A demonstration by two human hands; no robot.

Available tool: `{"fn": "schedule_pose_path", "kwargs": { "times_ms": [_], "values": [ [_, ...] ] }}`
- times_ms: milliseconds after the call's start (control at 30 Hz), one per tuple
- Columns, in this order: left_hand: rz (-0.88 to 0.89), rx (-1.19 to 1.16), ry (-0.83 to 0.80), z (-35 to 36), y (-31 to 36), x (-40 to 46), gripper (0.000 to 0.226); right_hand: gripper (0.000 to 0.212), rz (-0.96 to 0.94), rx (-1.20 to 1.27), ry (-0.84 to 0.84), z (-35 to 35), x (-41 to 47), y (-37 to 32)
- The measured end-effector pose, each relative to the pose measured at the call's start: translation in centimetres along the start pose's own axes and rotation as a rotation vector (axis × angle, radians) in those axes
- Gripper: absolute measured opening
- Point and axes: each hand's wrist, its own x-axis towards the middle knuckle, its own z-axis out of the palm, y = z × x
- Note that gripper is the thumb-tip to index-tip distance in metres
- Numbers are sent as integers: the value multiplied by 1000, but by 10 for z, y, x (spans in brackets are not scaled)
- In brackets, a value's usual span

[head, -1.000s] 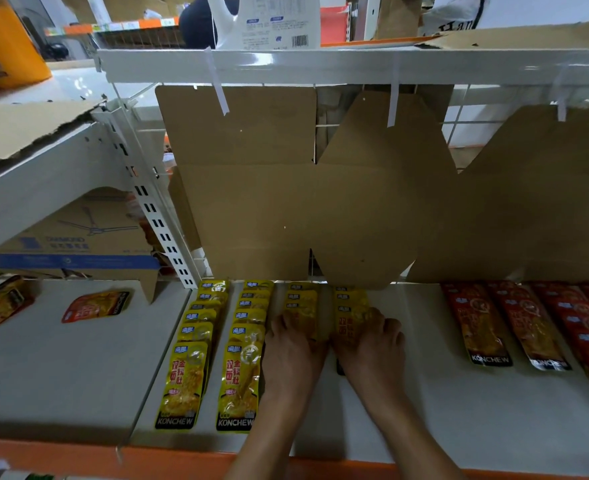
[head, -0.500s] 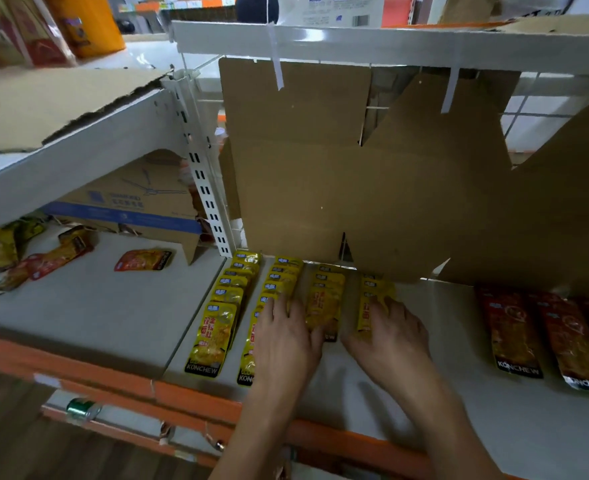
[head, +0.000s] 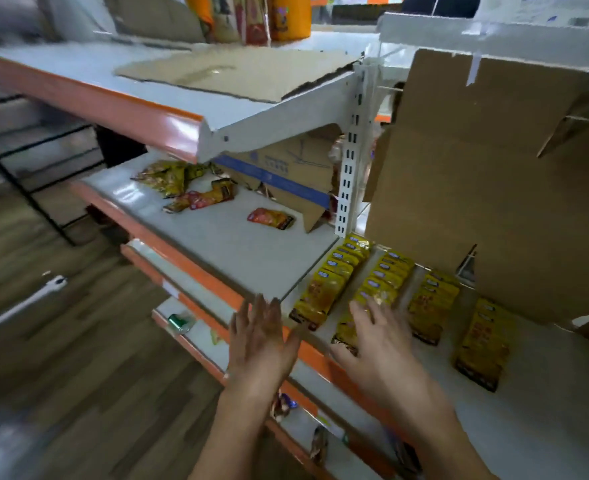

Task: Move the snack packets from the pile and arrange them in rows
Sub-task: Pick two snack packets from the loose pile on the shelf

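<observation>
Your right hand (head: pixel 379 344) lies flat with straight fingers on the front of the second row of yellow snack packets (head: pixel 372 299) on the white shelf (head: pixel 258 251). Your left hand (head: pixel 258 341) is open, holding nothing, before the orange shelf edge. The pile (head: pixel 185 188) lies well apart, far left.

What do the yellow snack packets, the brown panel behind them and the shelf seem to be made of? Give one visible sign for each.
Yellow snack packets: probably glossy plastic or foil film; they are thin, printed and catch the light.
Brown panel: corrugated cardboard, matt, with fold creases and cut flaps.
Shelf: likely painted sheet metal, smooth pale grey, with a glossy orange front edge and a slotted upright.
</observation>
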Motion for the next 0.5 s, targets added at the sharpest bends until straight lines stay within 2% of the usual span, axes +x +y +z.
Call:
{"fn": "schedule_pose_path", "kwargs": {
  "times_ms": [267,400,500],
  "values": [
    [-149,-18,68,-41,-108,-16,77,80,-157,3,31,27,14,-105],
    [-190,-29,66,-60,-159,-13,82,81,-182,13,-95,48,23,-155],
    [-191,-43,107,-74,-194,-9,80,83,-223,21,-82,61,34,-194]
  ]
}}
